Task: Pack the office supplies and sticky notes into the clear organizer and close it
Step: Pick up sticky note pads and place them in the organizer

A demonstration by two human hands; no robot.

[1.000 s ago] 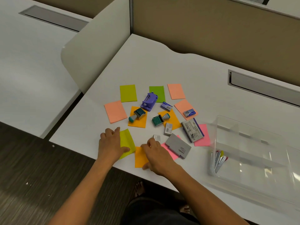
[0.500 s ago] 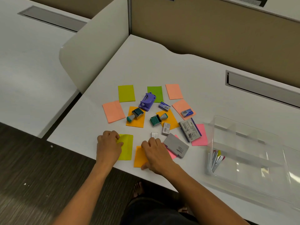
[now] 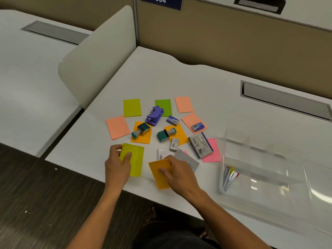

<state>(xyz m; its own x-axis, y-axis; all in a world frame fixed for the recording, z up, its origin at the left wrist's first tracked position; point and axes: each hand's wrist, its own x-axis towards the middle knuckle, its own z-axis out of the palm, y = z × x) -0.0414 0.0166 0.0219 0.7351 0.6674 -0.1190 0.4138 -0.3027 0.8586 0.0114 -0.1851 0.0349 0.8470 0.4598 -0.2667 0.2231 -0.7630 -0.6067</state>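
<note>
**Gathering sticky notes two at a time**

Pinching one note apiece, the left hand (image 3: 117,166) curls thumb and fingers round the edge of a yellow-green sticky note (image 3: 134,159), while the right hand (image 3: 179,174) nips an orange sticky note (image 3: 159,174) between thumb and fingers, likely peeling both free to stack them. Beyond both grips lie more notes, two stamps (image 3: 141,129), a purple hole punch (image 3: 154,115) and small boxes. Well right of the right hand's grip sits the clear organizer (image 3: 269,203), open, on a white desk (image 3: 179,76) bounded by tan partitions.

Both forearms are bare, no sleeves, watch or rings on the left hand (image 3: 117,168) or right hand (image 3: 179,174); dark trousers (image 3: 172,236) below.
</note>
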